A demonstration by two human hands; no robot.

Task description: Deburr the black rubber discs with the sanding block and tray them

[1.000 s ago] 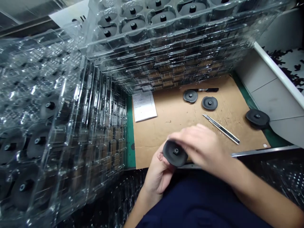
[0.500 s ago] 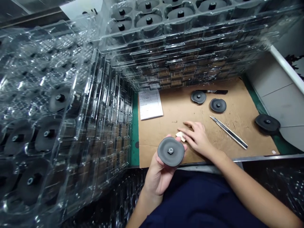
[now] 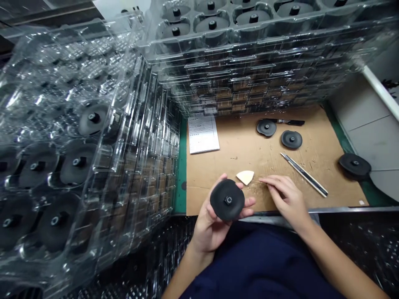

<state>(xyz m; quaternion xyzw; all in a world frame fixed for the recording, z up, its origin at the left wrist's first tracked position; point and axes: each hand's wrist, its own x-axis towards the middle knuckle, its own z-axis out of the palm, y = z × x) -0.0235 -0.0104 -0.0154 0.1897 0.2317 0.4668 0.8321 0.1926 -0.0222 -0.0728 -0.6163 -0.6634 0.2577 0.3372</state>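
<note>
"Anyone see what the left hand [image 3: 210, 226] has?"

"Black disc [image 3: 220, 204], cupped palm-up, fingers round its rim, hub up, seemingly to keep that face showing. Right hand [image 3: 288, 195] lies open on cardboard [image 3: 311, 139], near a cream wedge [image 3: 245, 177]."

One head-worn camera, looking forward and down from just above the person's lap. Close on the left hand [image 3: 208, 234] and right hand [image 3: 288, 199], with the cardboard sheet [image 3: 311, 145] just beyond and stacked clear plastic trays [image 3: 249, 70] filling the left and top of frame.
</note>
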